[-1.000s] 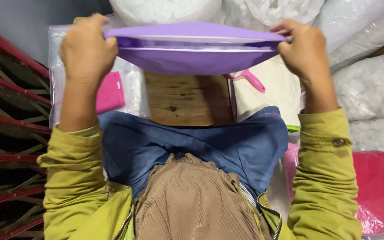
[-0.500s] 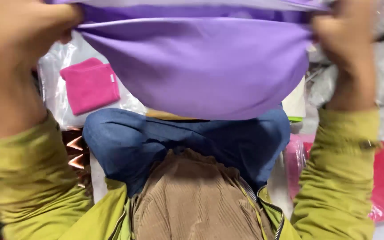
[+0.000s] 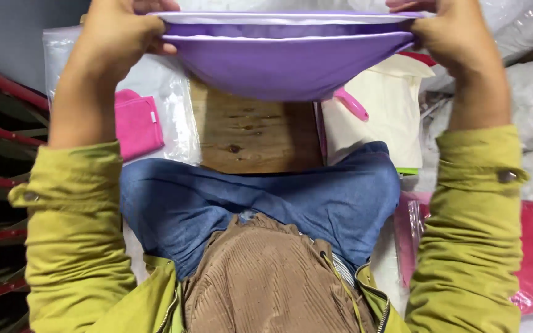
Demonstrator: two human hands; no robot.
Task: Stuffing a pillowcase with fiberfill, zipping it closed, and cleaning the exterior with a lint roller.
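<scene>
Purple cushion cover (image 3: 285, 65) hangs at the far middle of the scene, held up in the air by its two top corners above a wooden board (image 3: 257, 139). Its white-edged mouth faces up and the body sags down in a curve. The left hand (image 3: 115, 34) is closed tight on the left corner and the right hand (image 3: 448, 34) is closed tight on the right corner, so the hands are well apart.

I think the main risk is that one corner slips out, because each hand grips only a small piece of smooth fabric; then the cover would drop onto the board or the knees. The sagging bottom is also near a pink handle (image 3: 351, 103) that lies on a cream cloth (image 3: 380, 120), and it could catch there. On the left, a pink towel in a clear bag (image 3: 137, 123) lies well apart.
</scene>
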